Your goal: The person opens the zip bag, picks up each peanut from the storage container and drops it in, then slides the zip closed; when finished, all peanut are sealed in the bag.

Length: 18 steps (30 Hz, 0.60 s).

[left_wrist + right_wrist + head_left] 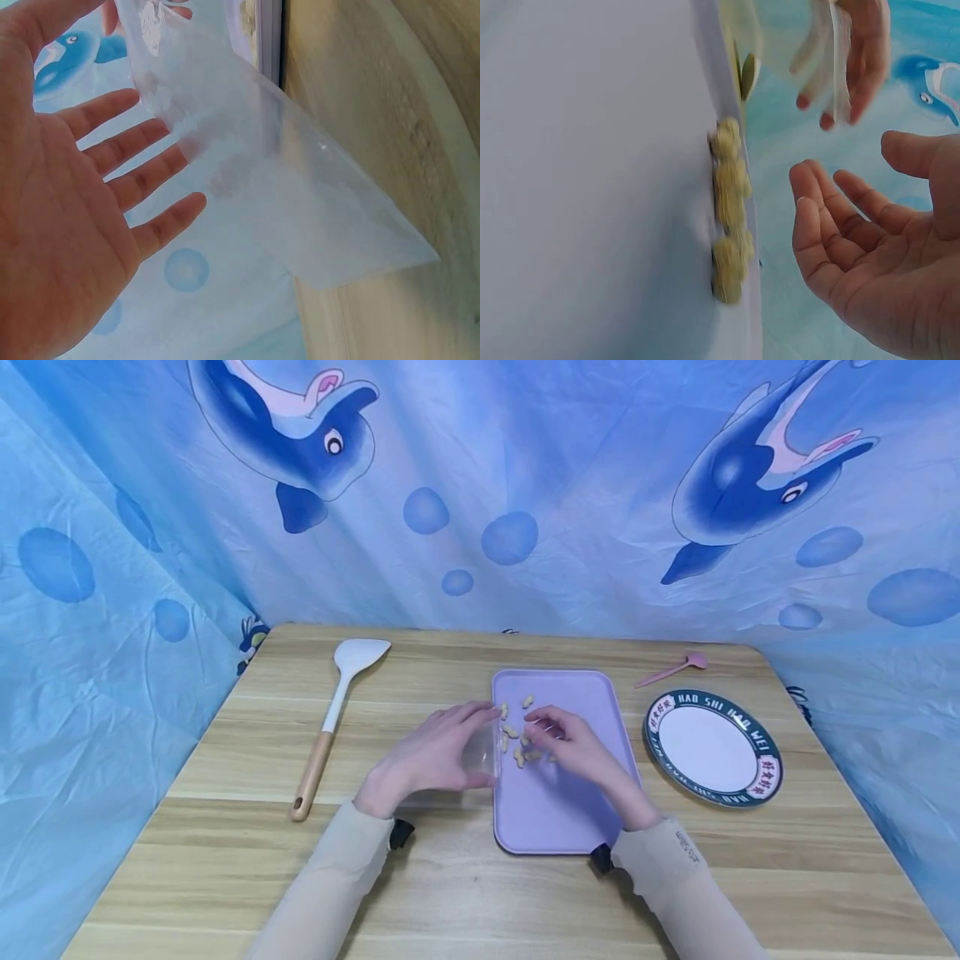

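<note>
Currently, left grip (pixel 442 752) holds clear bag (pixel 482 752) at tray edge (pixel 495 822); right grip (pixel 573 745), holding nothing, hovers inside it.

Left grip (pixel 79 191), splayed, at edge of clear plastic bag (pixel 315 199); wooden tabletop (pixel 360 90), blue-patterned cloth (pixel 225 319) behind.

peanuts (pixel 519 758) partly hidden, sleeves (pixel 311 893) cut off

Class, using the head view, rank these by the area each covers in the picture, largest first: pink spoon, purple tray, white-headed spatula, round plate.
1. purple tray
2. round plate
3. white-headed spatula, long but narrow
4. pink spoon
</note>
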{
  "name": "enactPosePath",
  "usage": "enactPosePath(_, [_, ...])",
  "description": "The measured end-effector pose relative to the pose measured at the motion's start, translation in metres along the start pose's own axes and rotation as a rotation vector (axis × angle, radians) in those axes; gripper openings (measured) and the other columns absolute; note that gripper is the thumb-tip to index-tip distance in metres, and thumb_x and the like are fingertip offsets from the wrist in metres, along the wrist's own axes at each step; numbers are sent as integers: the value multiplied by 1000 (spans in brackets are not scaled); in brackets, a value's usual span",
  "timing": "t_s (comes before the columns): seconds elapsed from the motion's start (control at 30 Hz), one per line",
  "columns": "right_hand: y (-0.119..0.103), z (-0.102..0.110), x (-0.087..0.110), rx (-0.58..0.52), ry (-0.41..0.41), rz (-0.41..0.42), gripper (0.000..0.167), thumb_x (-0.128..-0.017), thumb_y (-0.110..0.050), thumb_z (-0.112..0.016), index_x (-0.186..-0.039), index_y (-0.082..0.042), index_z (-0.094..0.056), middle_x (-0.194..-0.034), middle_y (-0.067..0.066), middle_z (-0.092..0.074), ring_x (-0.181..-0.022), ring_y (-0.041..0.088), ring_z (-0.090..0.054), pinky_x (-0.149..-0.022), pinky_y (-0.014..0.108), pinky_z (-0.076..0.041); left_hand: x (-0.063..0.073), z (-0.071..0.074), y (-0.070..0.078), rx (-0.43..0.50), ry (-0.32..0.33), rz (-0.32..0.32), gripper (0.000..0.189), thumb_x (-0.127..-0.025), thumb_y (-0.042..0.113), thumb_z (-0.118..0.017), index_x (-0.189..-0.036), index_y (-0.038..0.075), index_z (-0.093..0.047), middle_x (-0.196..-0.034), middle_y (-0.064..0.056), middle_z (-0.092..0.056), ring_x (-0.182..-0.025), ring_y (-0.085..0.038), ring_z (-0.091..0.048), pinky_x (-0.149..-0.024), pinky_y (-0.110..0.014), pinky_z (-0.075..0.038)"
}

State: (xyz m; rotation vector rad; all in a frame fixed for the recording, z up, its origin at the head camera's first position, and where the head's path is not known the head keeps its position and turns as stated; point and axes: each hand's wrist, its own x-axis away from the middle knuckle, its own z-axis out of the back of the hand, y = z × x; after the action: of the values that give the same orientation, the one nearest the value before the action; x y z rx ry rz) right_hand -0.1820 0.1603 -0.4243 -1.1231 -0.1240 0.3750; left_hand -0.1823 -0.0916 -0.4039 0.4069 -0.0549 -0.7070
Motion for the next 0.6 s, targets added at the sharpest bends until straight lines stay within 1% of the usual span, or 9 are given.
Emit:
enactPosePath(0.07, [-2,-4,0,-45,-23,-18,32,-100,-15,-60,-120,10,-60,-103,22,-69,-89,40,-67,-76,37,-56,0,0,1,-3,10,-8,98,-75,53,-82,-154,17,-38,-156,-4,-38,-141,-25,-36,-114,-49,-29])
enactPosePath(0.13, [-5,-7,0,-109,-50,-36,32,-101,-14,-59,-120,12,-59,-103,24,-70,-90,40,-67,-80,40,-57,0,0,3,-14,18,-14,98,-76,55,-81,-155,17,-37,-157,-4,-37,-142,-25,-36,-114,-49,-29])
enactPosePath(0.2, [-7,-11,0,-165,-66,-55,31,-101,-12,-58,-119,13,-59,-101,24,-70,-90,40,-67,-82,45,-56,0,0,5,-24,28,-20,98,-76,56,-79,-155,17,-36,-157,-4,-36,-141,-26,-36,-114,-49,-29])
enactPosePath(0.27, [-9,-13,1,-213,-73,-71,30,-100,-10,-58,-118,14,-60,-96,22,-70,-88,38,-67,-82,47,-56,0,-1,6,-33,38,-27,97,-77,57,-78,-154,17,-36,-157,-4,-36,-141,-26,-36,-114,-49,-30])
enactPosePath(0.33, [-9,-16,2,-243,-69,-94,29,-99,-9,-59,-116,14,-61,-91,16,-71,-84,32,-68,-81,44,-57,-1,-2,7,-41,48,-38,96,-77,57,-78,-154,16,-37,-157,-5,-37,-141,-27,-37,-114,-49,-30])
enactPosePath(0.47, [-10,-20,3,-290,-70,-134,28,-98,-9,-62,-113,15,-63,-82,8,-71,-76,18,-67,-75,33,-57,-2,-6,9,-52,60,-53,94,-78,58,-77,-153,15,-39,-157,-5,-37,-141,-27,-37,-113,-49,-31])
enactPosePath(0.6, [-9,-23,3,-312,-67,-152,27,-97,-7,-62,-110,17,-63,-77,6,-69,-70,14,-64,-70,27,-55,-3,-9,10,-58,60,-56,94,-78,59,-76,-153,14,-39,-157,-5,-36,-141,-26,-37,-112,-49,-32])
